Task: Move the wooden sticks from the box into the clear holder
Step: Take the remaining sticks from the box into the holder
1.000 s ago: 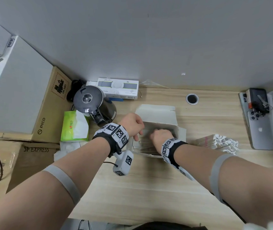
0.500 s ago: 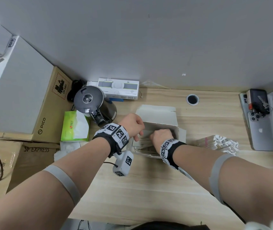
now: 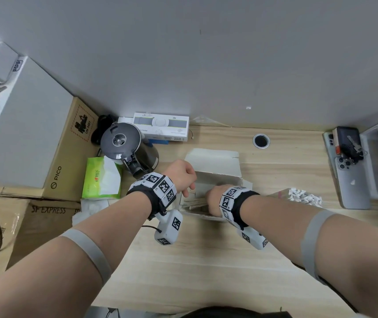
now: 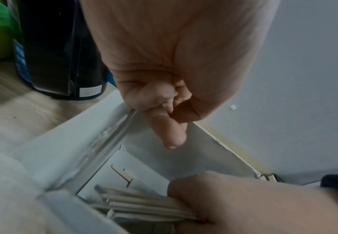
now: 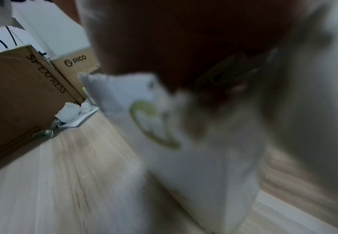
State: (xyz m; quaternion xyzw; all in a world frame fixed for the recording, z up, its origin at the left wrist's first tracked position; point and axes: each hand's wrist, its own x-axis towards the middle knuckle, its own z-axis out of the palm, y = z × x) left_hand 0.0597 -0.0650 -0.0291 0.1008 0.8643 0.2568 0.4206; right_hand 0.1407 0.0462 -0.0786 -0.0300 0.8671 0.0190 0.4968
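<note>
So my left hand (image 4: 164, 88) pinches the box (image 3: 215, 177) wall mid-frame to steady it on the counter (image 3: 206, 271) while my right hand (image 4: 234, 202) clutches the wooden sticks (image 4: 140, 204) inside.

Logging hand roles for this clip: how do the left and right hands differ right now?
The left hand grips the white box at its rim; the right hand is down inside it. The left touches no sticks; the right grips the wooden sticks. Both hands are curled.

sticks (image 4: 140, 204) in box (image 3: 215, 161), kettle (image 3: 126, 145) left
</note>
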